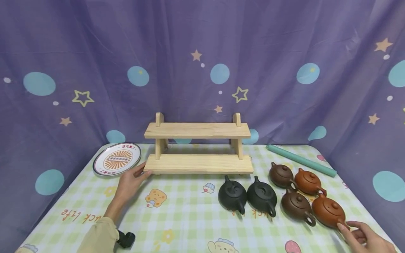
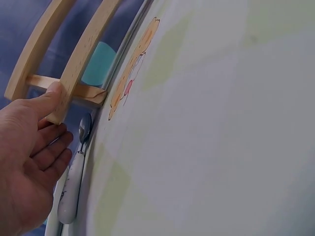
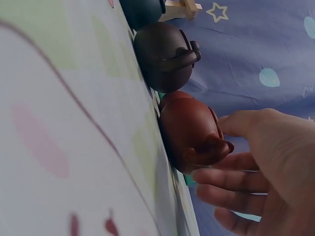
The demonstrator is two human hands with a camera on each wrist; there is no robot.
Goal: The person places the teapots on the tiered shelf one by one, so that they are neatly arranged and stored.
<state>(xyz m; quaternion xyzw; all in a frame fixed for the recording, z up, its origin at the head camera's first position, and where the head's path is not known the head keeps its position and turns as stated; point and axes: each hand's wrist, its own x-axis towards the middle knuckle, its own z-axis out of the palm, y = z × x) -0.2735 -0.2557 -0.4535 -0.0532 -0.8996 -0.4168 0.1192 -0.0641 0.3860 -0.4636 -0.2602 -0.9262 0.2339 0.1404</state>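
Note:
My left hand (image 1: 131, 182) grips the left end of the lower board of a two-tier wooden shelf (image 1: 197, 163). In the left wrist view its thumb lies on the board's edge, with the other fingers behind and below. At the right front, my right hand (image 1: 367, 237) pinches the handle of the nearest reddish-brown teapot (image 1: 329, 212), thumb on one side and index finger on the other. That teapot (image 3: 189, 125) sits upright on the tablecloth. Beside it are a dark brown teapot (image 1: 297, 205), another reddish-brown teapot (image 1: 307, 182) and a smaller-looking dark brown one (image 1: 281, 175).
Two black teapots (image 1: 232, 195) stand in front of the shelf's right end. A round patterned plate (image 1: 134, 158) lies at the back left, and a white-handled spoon (image 2: 73, 189) shows past my left hand. A green roll (image 1: 300, 161) lies at the back right, before the purple curtain (image 1: 196, 31).

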